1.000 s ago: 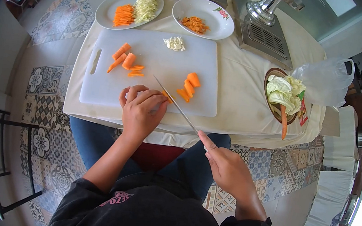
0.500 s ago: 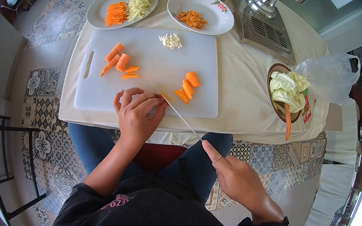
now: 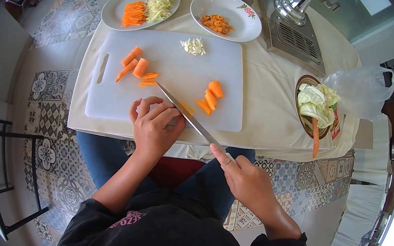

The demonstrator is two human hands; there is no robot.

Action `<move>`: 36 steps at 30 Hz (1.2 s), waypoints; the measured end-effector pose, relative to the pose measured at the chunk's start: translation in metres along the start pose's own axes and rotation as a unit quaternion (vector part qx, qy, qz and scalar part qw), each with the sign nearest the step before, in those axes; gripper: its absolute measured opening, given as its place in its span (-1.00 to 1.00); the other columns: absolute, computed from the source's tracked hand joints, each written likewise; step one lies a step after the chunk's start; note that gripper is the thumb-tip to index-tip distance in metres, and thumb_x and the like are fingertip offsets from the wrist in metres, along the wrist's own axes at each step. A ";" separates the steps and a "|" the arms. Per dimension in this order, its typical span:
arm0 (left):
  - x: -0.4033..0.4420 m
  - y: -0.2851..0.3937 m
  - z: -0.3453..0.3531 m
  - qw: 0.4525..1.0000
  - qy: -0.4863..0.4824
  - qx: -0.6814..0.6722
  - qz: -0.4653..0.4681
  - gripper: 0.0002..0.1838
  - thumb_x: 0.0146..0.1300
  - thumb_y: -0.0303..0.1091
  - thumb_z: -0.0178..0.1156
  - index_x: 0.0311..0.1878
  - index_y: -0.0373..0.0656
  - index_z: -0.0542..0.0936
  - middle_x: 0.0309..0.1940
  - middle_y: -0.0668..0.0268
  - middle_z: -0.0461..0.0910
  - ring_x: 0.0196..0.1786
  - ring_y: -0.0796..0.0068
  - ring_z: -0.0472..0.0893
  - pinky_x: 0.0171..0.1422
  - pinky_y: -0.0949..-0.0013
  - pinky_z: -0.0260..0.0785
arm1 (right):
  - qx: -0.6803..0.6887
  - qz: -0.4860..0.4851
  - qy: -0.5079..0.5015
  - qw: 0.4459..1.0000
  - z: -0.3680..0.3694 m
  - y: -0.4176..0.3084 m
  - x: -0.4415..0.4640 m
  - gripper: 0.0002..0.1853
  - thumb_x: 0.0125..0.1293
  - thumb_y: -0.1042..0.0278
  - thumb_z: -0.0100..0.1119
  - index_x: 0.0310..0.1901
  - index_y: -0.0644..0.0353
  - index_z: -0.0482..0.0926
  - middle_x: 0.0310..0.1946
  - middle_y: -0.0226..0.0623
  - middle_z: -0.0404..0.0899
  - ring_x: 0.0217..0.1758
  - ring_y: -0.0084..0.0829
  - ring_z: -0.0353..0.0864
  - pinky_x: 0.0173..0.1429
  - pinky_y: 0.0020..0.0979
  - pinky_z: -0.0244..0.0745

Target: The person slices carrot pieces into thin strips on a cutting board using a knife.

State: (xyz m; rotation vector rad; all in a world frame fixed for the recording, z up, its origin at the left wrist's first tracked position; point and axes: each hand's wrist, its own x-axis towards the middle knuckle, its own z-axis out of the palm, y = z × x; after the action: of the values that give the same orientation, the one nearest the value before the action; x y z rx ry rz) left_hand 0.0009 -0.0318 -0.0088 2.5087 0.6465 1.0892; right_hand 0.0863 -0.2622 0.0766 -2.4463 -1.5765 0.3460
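My right hand grips a kitchen knife, index finger stretched along the top of its handle. The blade slants across the front of the white cutting board, tip pointing up and left. Against the blade, my left hand is closed with bent fingers on a carrot piece that they mostly hide. Thin carrot slices show just beyond the blade. Cut carrot chunks and sticks lie at the board's left, more carrot pieces at its right. Chopped white bits sit near the far edge.
Behind the board stand a plate with shredded carrot and pale green shreds, and a flowered plate with orange bits. A brown-rimmed bowl at right holds cabbage leaves and a carrot. Metal stoves and a plastic bag are farther off.
The knife blade has tilted so its flat side shows, and its tip has shifted up and left. My right hand has moved slightly left; my left hand stays on the carrot piece.
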 end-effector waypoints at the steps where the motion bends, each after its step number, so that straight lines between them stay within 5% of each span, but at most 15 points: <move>1: 0.000 0.000 0.000 1.000 0.001 -0.003 -0.001 -0.88 -0.05 -0.34 0.50 -0.43 0.05 0.71 -0.30 0.58 0.72 0.02 0.45 0.62 0.40 0.07 0.16 | -0.012 -0.005 0.005 1.000 -0.001 0.001 -0.001 -0.23 0.34 0.40 0.22 0.56 -0.33 0.26 -0.48 -0.28 0.38 -0.63 -0.18 0.51 -0.51 -0.18 0.53; 11: 0.001 0.002 -0.001 1.000 0.016 -0.004 0.017 -0.87 -0.02 -0.34 0.49 -0.41 0.03 0.70 -0.32 0.55 0.70 0.03 0.42 0.61 0.35 0.05 0.20 | 0.044 -0.008 0.051 0.998 0.004 0.007 0.002 -0.30 0.36 0.34 0.25 0.51 -0.36 0.35 -0.55 -0.30 0.38 -0.61 -0.20 0.51 -0.48 -0.16 0.52; 20: 0.000 0.004 -0.004 0.999 -0.026 -0.014 -0.022 -0.63 0.10 -0.34 0.41 0.01 0.04 0.59 -0.06 0.30 0.49 0.09 0.24 0.50 0.37 0.02 0.16 | 0.021 0.007 0.085 0.996 0.011 0.001 0.004 -0.38 0.41 0.30 0.23 0.47 -0.40 0.41 -0.54 -0.30 0.43 -0.60 -0.19 0.54 -0.49 -0.15 0.51; 29: 0.001 0.005 -0.004 0.995 -0.057 0.069 0.031 -0.66 0.15 -0.31 0.33 0.03 0.20 0.64 0.00 0.23 0.44 0.14 0.19 0.45 0.41 -0.05 0.12 | 0.005 0.002 0.099 0.995 0.016 0.000 0.003 -0.38 0.41 0.30 0.22 0.47 -0.40 0.40 -0.54 -0.29 0.44 -0.61 -0.18 0.55 -0.49 -0.17 0.52; 36: 0.000 0.003 -0.003 1.000 -0.021 -0.018 -0.003 -0.71 0.15 -0.35 0.35 -0.03 -0.02 0.61 -0.02 0.23 0.50 0.10 0.20 0.49 0.36 0.01 0.16 | 0.099 0.015 0.073 0.992 0.012 0.003 0.004 -0.39 0.44 0.33 0.16 0.50 -0.33 0.37 -0.47 -0.24 0.52 -0.48 -0.14 0.59 -0.33 -0.14 0.54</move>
State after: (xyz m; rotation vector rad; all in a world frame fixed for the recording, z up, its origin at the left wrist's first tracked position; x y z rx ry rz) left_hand -0.0009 -0.0344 -0.0054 2.4912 0.6180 1.0325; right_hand 0.0864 -0.2591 0.0644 -2.2902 -1.3772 0.3050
